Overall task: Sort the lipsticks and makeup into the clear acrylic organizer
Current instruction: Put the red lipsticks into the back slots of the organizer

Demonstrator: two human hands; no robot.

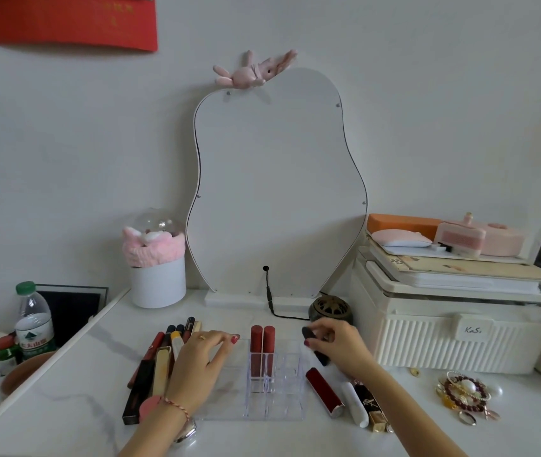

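A: Your right hand (pixel 336 344) is up over the far right corner of the organizer (pixel 274 384), fingers pinched around a dark lipstick (pixel 315 347) that sits tilted, its top end leaning away from you to the left.

B: And your left hand (pixel 201 367)?

A: Resting flat on the organizer's left, low section, fingers spread and pointing right, red nails showing. You've got nothing gripped in it. There's a ring on one finger and a braided bracelet (pixel 176 407) at the wrist.

B: What's already in the organizer?

A: Two red lipsticks (pixel 262 349) standing upright side by side in the far cells, just beyond your left fingertips. The other cells look clear through.

B: What's waiting on the worktop (pixel 74 397)?

A: Left of your left hand, partly under it, a fan of long tubes (pixel 160 354), dark, red and cream. Under your right forearm, lying flat beside the organizer, a red lipstick (pixel 325 392), a white tube (pixel 356 405) and a black-and-gold lipstick (pixel 369 407), all touching or nearly so.

B: Anything else close by?

A: Right of that forearm, a heap of beaded jewellery (pixel 465 399). Beyond your right hand, a dark round burner (pixel 330 310) and the mirror (pixel 277 186) against the wall.
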